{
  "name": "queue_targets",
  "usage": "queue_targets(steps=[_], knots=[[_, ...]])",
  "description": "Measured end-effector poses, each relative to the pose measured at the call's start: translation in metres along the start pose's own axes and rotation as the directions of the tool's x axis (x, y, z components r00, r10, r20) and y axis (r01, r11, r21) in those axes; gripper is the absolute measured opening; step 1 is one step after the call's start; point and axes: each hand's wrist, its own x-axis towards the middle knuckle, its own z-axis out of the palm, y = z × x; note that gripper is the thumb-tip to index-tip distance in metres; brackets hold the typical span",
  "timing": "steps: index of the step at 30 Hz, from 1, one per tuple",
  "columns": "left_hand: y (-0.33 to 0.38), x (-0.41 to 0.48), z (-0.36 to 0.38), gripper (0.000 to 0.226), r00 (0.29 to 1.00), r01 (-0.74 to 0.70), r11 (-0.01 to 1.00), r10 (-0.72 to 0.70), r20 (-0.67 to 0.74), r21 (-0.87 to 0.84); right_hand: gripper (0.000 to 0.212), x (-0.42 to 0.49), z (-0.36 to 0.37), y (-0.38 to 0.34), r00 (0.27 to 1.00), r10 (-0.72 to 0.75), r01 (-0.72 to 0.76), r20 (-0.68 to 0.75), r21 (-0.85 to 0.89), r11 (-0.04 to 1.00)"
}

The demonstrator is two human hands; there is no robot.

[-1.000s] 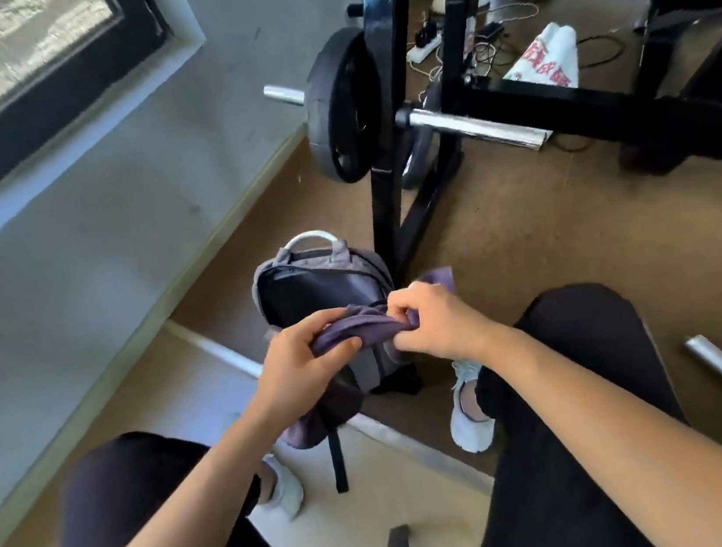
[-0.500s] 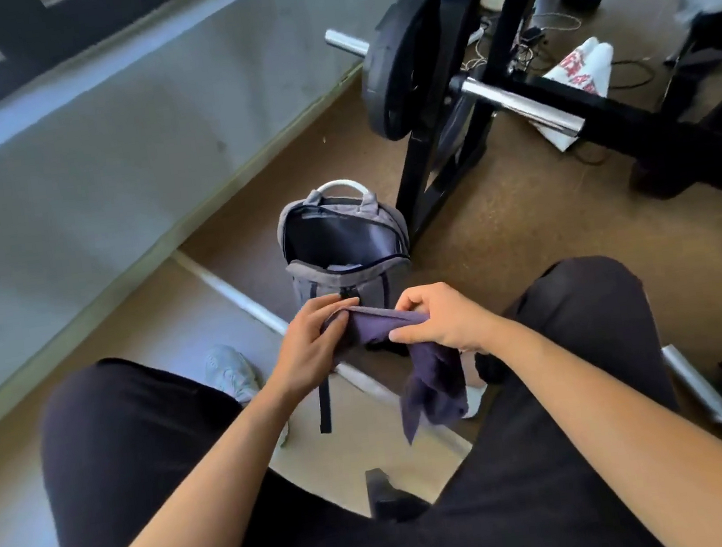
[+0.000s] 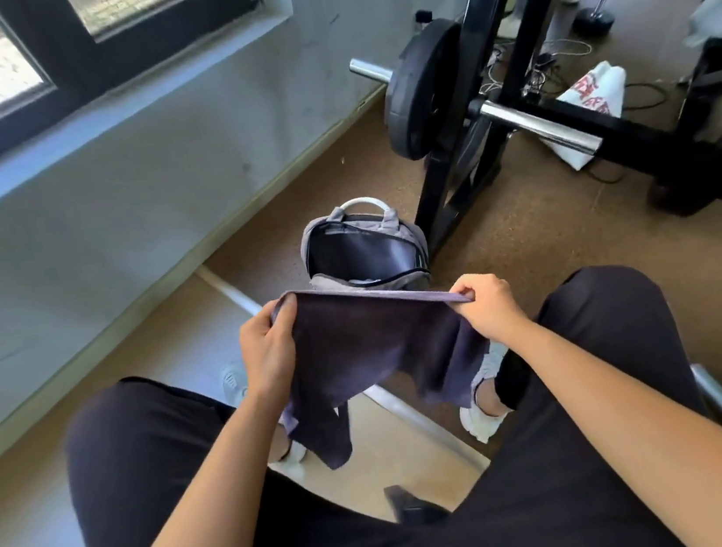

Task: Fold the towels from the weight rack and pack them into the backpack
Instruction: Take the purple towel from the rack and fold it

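We now spread the once-bunched towel (image 3: 377, 344) wide between left hand (image 3: 269, 358) and right hand (image 3: 489, 304) (each pinching a corner), ready to fold.

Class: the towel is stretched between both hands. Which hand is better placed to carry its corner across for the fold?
Probably the right hand: it pinches just the towel corner, free to swing across; the left hand holds a fuller grip as anchor.
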Motion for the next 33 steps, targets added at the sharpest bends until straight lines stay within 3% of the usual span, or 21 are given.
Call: queue_targets(steps=[5,12,16,19,22,25,29,33], knots=[[-0.023,0.017,-0.014,0.051,0.992,0.048,0.980,-0.024,-0.123,0.192,0.003,0.008,-0.007,0.006,0.998,0.053,-0.052,-0.018,0.059,0.997],[-0.029,0.017,-0.021,0.042,0.911,0.367,0.878,-0.273,-0.309,0.307,0.020,0.009,-0.020,0.014,0.974,0.211,-0.195,-0.086,0.163,0.967],[-0.032,0.016,-0.022,0.029,0.878,0.449,0.841,-0.352,-0.326,0.302,0.038,0.009,-0.022,0.013,0.944,0.306,-0.287,-0.125,0.148,0.946],[-0.035,0.018,-0.014,0.033,0.877,0.478,0.851,-0.447,-0.175,0.219,0.034,0.006,-0.019,0.004,0.907,0.415,-0.395,-0.070,0.199,0.897],[-0.026,0.013,0.000,0.038,0.805,0.590,0.803,-0.593,0.021,0.076,0.050,-0.004,-0.011,-0.008,0.840,0.511,-0.537,0.183,0.419,0.733],[-0.016,0.005,0.011,0.039,0.803,0.588,0.808,-0.578,0.142,-0.035,0.036,-0.016,-0.009,-0.023,0.823,0.414,-0.567,0.389,0.612,0.552],[0.009,-0.022,0.024,0.031,0.870,0.435,0.891,-0.377,0.319,-0.132,0.012,-0.032,-0.012,-0.044,0.846,0.127,-0.513,0.518,0.726,0.457],[0.013,-0.053,0.041,0.043,0.823,0.352,0.916,-0.204,0.530,-0.194,0.041,-0.059,-0.002,-0.064,0.801,-0.095,-0.495,0.592,0.742,0.452]])
